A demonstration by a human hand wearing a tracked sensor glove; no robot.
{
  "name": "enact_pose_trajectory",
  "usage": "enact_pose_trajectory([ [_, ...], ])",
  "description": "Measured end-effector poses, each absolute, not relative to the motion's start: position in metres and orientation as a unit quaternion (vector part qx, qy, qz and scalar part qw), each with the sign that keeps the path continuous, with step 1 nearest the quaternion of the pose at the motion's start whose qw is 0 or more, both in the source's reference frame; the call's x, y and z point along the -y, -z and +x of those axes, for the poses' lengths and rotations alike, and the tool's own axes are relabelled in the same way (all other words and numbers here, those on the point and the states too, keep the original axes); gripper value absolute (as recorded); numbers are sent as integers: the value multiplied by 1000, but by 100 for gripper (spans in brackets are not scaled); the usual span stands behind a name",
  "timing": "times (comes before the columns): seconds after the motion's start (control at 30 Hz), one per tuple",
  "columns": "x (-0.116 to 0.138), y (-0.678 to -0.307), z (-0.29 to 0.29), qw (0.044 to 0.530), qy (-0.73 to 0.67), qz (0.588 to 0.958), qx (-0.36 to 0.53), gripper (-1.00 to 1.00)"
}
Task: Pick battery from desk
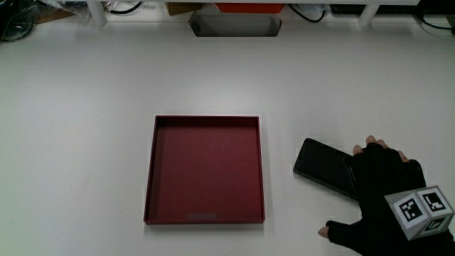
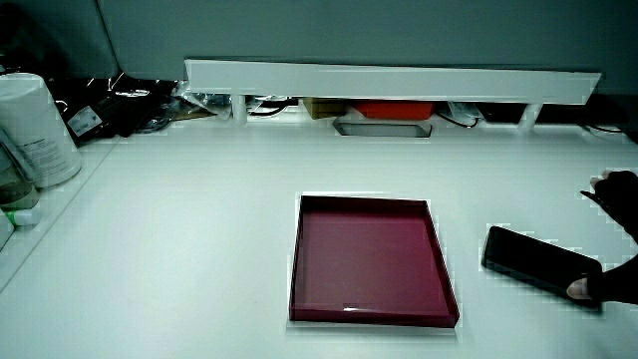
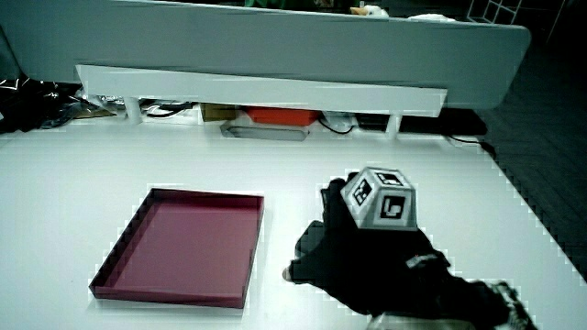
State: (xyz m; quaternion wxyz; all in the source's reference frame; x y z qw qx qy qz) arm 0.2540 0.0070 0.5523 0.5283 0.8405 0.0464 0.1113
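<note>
Resting on a flat black rectangular battery pack with rounded corners (image 1: 323, 168), the hand in the black fingerless glove (image 1: 384, 203) lies near the edge of the white worktop (image 1: 85, 142) closest to the person, its forearm leading off that same edge. The small white cube with black square patterns (image 1: 421, 211) sits on the back of the glove, and in a side view the cube (image 3: 380, 197) faces upward and toward the person. The fingers (image 1: 372, 146) are spread over one end of the battery pack, while the thumb (image 1: 333, 230) reaches out apart from them, nearer to the person than the pack; a side view shows the thumb tip (image 2: 578, 288) at the pack's near edge and the fingers (image 2: 598, 185) splayed above the worktop. Whether the fingers have closed around the pack cannot be told; it lies flat on the worktop, one end uncovered. Beside the battery pack, close but not touching it, sits a shallow square dark red tray with low walls (image 1: 151, 171), placed about midway across the worktop and empty inside. In both side views the tray (image 2: 296, 259) (image 3: 121, 247) lies flat with one side toward the person. Along the worktop's edge farthest from the person runs a low white partition rail (image 2: 399, 80), with cables and a small red object tucked under it, and a white cylindrical container (image 2: 35, 125) stands at a worktop corner near that rail.
</note>
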Motion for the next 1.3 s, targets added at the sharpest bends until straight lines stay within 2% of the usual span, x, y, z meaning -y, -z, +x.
enact_pose_trajectory([
  [0.2,-7,-557,253,529,-100,841,-48,0],
  [0.5,-4,-555,247,502,-71,860,-51,50],
  [0.8,-5,-551,247,453,-78,887,-32,100],
  [1.1,-3,-545,244,416,-59,907,8,100],
  [1.3,23,-512,223,394,-63,916,27,100],
])
